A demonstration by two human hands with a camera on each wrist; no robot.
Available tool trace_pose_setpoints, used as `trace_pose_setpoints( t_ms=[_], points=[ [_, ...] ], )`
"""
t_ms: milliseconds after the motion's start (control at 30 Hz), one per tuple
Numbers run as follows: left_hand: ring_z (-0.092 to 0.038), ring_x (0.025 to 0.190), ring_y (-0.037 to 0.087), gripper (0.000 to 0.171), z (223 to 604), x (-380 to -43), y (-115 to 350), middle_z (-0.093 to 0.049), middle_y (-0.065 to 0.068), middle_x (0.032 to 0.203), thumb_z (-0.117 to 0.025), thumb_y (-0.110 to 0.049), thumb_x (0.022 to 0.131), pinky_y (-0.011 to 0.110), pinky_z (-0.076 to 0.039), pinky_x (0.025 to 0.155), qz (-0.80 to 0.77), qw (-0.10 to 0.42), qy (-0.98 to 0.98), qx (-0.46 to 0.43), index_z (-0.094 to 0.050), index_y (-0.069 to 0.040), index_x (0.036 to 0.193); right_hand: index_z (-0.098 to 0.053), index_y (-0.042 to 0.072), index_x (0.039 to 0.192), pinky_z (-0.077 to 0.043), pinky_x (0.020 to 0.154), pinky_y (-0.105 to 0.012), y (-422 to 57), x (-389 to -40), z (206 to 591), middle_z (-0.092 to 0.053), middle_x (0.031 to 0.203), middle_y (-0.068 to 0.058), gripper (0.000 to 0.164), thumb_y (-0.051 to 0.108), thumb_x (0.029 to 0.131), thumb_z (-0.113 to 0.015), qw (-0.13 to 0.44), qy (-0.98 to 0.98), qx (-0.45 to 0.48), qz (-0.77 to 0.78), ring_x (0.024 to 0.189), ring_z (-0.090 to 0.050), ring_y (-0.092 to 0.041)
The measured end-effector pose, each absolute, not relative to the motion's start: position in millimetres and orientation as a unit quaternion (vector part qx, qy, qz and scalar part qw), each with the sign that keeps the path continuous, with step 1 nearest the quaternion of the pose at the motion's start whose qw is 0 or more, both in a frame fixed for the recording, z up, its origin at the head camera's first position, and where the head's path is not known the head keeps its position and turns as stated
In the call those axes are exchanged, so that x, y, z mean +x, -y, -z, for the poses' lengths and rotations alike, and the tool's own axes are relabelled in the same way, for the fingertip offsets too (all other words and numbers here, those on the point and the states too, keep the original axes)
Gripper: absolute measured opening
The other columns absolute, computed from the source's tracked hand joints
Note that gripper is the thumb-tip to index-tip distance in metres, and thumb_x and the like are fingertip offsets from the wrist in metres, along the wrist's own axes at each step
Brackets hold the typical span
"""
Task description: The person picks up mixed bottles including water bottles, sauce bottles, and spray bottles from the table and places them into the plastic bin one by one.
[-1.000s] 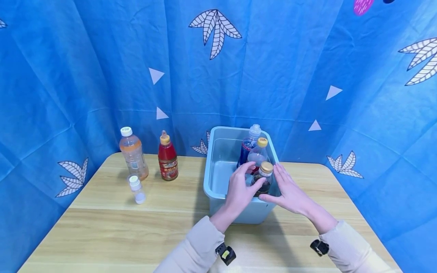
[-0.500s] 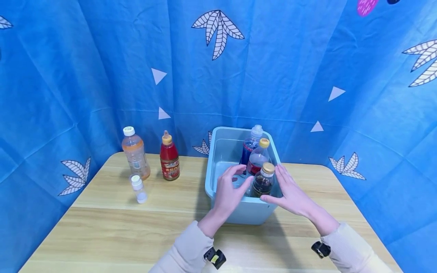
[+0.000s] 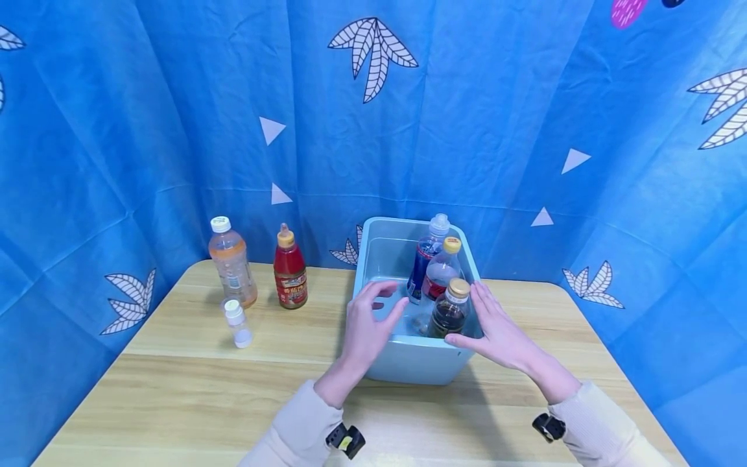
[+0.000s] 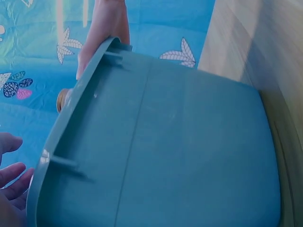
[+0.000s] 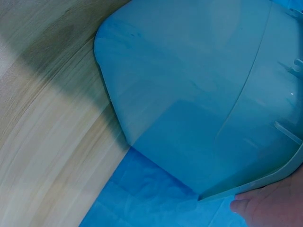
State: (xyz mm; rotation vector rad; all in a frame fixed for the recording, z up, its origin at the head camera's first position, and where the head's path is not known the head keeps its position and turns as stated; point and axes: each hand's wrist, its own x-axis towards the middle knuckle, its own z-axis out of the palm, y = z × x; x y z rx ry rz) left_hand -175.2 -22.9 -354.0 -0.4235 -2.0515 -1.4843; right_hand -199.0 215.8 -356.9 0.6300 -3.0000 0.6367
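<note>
Pale-blue plastic, a rectangular bin point(image 3: 408, 363) stands at centre in the head view on a light wood-grain table point(image 3: 175, 402). Its right side contains, back to front, a clear bottle with blue contents point(image 3: 425, 259), a yellow-capped clear bottle with a red label point(image 3: 443, 266) and a tan-capped dark bottle point(image 3: 448, 314). The left hand point(image 3: 367, 327), thumb and fingers spread, holds nothing at the left front rim. The right hand point(image 3: 498, 331) rests extended on the right front corner.

Left wrist view: left fingertips, bent and apart, lower left; tan cap, upper left.

Right wrist view: right hand against the rim, lower right; fingertips hidden.
</note>
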Motion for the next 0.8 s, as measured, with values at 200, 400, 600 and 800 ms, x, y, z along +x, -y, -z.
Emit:
trace_pose_setpoints(
  t_ms=[200,400,600,800],
  points=[
    [-0.057,0.086,0.015,0.024,358,-176,39,-0.061,0.003,0.094,-0.067,-0.015,0.08,0.024,-0.05,0.07,0.542,0.287,0.777,-0.141,-0.062,-0.005,0.101,-0.008,-0.001,0.141,-0.013,0.102,-0.053,-216,-199,357,-0.002,0.147,-0.017,0.103,0.061,0.074,-0.056,0.006,0.959,0.203,-0.199,0.133,-0.001,-0.033],
    [-0.058,0.085,0.014,0.025,359,-177,56,-0.061,0.004,0.093,-0.067,-0.017,0.08,0.028,-0.051,0.07,0.555,0.281,0.774,-0.115,-0.062,-0.005,0.101,-0.007,-0.001,0.141,-0.013,0.102,-0.053,-215,-197,357,-0.001,0.147,-0.017,0.103,0.061,0.074,-0.056,0.003,0.959,0.2,-0.202,0.133,-0.001,-0.033],
    [-0.059,0.084,0.018,0.027,361,-176,70,-0.061,0.008,0.094,-0.067,-0.015,0.079,0.031,-0.052,0.068,0.553,0.278,0.779,-0.099,-0.062,-0.002,0.102,-0.007,0.0,0.141,-0.013,0.102,-0.054,-215,-197,356,-0.002,0.147,-0.017,0.103,0.062,0.074,-0.055,0.003,0.959,0.198,-0.201,0.133,-0.001,-0.033],
    [-0.059,0.084,0.02,0.025,366,-175,85,-0.063,0.009,0.094,-0.068,-0.016,0.079,0.032,-0.052,0.068,0.537,0.279,0.792,-0.079,-0.063,-0.004,0.1,-0.007,-0.001,0.14,-0.013,0.102,-0.053,-215,-198,356,-0.002,0.147,-0.017,0.104,0.062,0.074,-0.055,0.004,0.959,0.199,-0.2,0.133,-0.001,-0.033]
  ],
)
